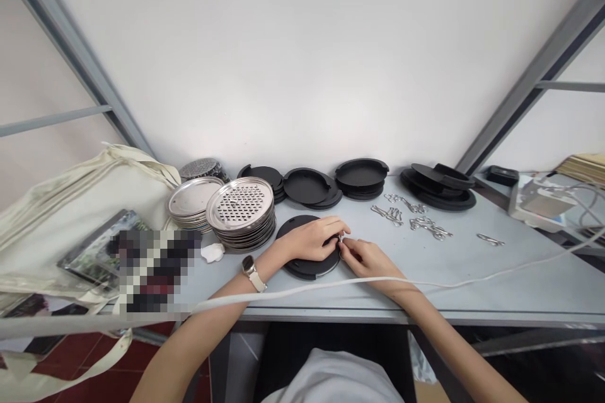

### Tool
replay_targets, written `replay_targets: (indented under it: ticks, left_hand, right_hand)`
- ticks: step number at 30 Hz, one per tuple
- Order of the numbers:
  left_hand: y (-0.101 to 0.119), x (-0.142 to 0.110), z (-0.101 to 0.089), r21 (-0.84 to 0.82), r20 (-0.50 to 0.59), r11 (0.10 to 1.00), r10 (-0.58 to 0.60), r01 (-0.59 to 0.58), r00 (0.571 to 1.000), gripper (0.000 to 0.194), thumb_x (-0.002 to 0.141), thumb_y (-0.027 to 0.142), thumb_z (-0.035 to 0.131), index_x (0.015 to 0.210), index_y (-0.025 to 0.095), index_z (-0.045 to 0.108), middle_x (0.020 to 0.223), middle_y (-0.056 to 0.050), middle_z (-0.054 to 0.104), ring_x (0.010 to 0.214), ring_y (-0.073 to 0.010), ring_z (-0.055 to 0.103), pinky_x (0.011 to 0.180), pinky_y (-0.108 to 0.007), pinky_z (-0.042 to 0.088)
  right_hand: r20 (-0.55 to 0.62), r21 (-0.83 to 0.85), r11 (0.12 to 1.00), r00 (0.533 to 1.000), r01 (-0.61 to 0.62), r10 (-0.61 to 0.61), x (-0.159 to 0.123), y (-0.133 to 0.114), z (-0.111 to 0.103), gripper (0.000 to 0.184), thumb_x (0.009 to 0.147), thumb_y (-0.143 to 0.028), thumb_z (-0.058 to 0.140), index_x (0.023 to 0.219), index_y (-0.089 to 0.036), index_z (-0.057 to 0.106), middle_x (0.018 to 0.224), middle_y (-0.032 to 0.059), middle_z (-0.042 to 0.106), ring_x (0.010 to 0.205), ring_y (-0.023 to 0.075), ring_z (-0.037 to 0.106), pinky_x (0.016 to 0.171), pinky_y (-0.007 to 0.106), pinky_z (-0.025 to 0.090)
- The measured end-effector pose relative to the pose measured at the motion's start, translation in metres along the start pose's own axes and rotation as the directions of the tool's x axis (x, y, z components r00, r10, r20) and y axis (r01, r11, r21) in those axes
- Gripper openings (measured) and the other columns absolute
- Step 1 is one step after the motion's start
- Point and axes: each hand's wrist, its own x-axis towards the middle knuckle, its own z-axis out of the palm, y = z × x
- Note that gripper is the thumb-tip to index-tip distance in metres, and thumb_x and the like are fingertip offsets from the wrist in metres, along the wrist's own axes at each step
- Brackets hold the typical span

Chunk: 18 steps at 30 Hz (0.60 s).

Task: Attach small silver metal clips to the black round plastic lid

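A black round plastic disc (297, 267) with a raised rim lies on the table in front of me. Across its right half rests my left hand (317, 238), fingers curled over the edge and gripping it. My right hand (366, 259) is closed in a pinch at the same edge, holding a small shiny wire clip (341, 239) against the disc. The fingers partly hide that clip, so I cannot tell whether it is hooked on. Several loose wire clips (428, 227) lie in small heaps to the right, with more clips (388, 214) behind them.
Stacked metal grater discs (242, 204) and metal lids (195, 197) stand left of the disc. Black plastic discs (362, 174) line the wall. A white cable (302, 289) crosses in front of my forearms. A cloth bag (70, 201) sits left, a white device (539, 201) right.
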Motion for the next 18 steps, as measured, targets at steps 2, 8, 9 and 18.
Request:
replay_targets:
  ticks: [2, 8, 9, 18]
  left_hand:
    - [0.0007, 0.0004, -0.0004, 0.069, -0.022, 0.998, -0.013, 0.014, 1.000, 0.029, 0.082, 0.008, 0.041, 0.110, 0.016, 0.046, 0.105, -0.008, 0.054, 0.094, -0.0161, 0.054, 0.084, -0.026, 0.043]
    - [0.0029, 0.0009, 0.0007, 0.286, -0.126, 0.937, -0.171, 0.201, 0.977, 0.024, 0.079, 0.026, 0.051, 0.101, 0.016, 0.048, 0.091, -0.006, 0.056, 0.082, -0.0191, 0.055, 0.074, -0.029, 0.042]
    - [0.0033, 0.0007, 0.0009, 0.310, -0.111, 0.926, -0.187, 0.213, 0.976, 0.020, 0.079, 0.028, 0.050, 0.096, 0.017, 0.048, 0.087, -0.004, 0.056, 0.076, -0.0183, 0.055, 0.069, -0.029, 0.041]
    - [0.0071, 0.0001, -0.0011, 0.405, -0.029, 0.897, -0.179, 0.176, 0.983, 0.010, 0.077, 0.028, 0.050, 0.080, 0.019, 0.046, 0.080, -0.001, 0.058, 0.064, -0.0153, 0.053, 0.054, -0.027, 0.032]
  right_hand:
    - [-0.013, 0.007, 1.000, 1.000, -0.004, 0.004, 0.0008, 0.0002, 0.0005, 0.034, 0.093, -0.037, 0.030, 0.066, -0.021, 0.041, 0.058, -0.0021, 0.049, 0.052, 0.0114, 0.042, 0.053, 0.024, 0.030]
    - [-0.051, 0.005, 1.000, 0.999, -0.017, 0.017, 0.0019, 0.0018, 0.0008, 0.032, 0.093, -0.036, 0.032, 0.066, -0.021, 0.038, 0.056, -0.0032, 0.047, 0.049, 0.0106, 0.039, 0.052, 0.024, 0.028]
    - [-0.055, 0.009, 1.000, 0.998, -0.015, 0.016, 0.0019, 0.0020, 0.0008, 0.032, 0.093, -0.036, 0.032, 0.066, -0.021, 0.038, 0.057, -0.0031, 0.047, 0.050, 0.0107, 0.039, 0.052, 0.024, 0.028]
    - [-0.054, 0.026, 0.999, 0.998, -0.037, 0.039, 0.0010, 0.0034, 0.0018, 0.030, 0.091, -0.037, 0.034, 0.066, -0.021, 0.038, 0.054, -0.0051, 0.043, 0.049, 0.0101, 0.035, 0.050, 0.023, 0.027]
